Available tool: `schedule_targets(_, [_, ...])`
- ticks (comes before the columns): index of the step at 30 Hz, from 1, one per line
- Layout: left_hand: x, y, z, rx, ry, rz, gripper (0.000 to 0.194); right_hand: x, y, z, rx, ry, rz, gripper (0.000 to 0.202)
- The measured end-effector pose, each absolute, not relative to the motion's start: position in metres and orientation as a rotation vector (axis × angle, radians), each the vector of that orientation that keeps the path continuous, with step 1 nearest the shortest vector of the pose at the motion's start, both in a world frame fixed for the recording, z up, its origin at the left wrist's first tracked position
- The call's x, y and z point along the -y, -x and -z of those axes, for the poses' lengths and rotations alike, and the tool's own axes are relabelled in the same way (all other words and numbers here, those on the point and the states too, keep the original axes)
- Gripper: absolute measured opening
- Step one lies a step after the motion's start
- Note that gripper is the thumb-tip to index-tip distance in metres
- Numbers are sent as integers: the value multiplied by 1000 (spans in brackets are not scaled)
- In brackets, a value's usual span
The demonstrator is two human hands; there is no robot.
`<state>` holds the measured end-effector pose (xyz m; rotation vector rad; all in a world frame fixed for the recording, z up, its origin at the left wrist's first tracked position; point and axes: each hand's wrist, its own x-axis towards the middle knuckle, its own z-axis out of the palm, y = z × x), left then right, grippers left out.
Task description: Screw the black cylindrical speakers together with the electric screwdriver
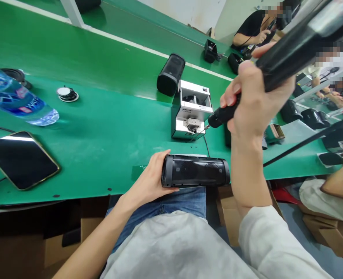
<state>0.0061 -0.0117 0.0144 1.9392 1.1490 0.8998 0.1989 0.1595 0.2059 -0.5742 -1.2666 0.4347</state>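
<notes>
My left hand [150, 176] grips the left end of a black portable speaker [200, 170], which lies on its side at the table's front edge. My right hand [252, 93] is wrapped round a black electric screwdriver [287, 54], raised at a slant. Its bit points down and left to the front of a white screw feeder [190, 110]; whether the tip touches a screw is too small to tell. Behind the feeder a second black speaker [171, 73] leans against or beside it.
On the left are a phone [23, 159], a water bottle [17, 97] and a round speaker driver [67, 93] on the green table [101, 135]. Open black housings [210, 51] stand farther back. Co-workers sit along the right, and cardboard boxes [331, 232] are on the floor.
</notes>
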Motion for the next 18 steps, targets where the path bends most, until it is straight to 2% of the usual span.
schedule_targets(2, [11,-6,-12,-1151,-1949,-914,137,-142,-192,-216,1270,466,-457,10])
schedule_targets(6, [10,-7,-8,-1145,-1951,-933,142,-113,-170,-232,1280,331,-544,13])
schedule_targets(11, [11,-7,-6,-1104,-1951,-994,139,-106,-149,-231,1234,386,-535,21])
schedule_targets(14, [11,-7,-5,-1090,-1941,-1021,139,-98,-145,-232,1289,401,-541,15])
schedule_targets(18, [12,-8,-4,-1089,-1930,-1036,141,-83,-140,-237,1408,655,-553,11])
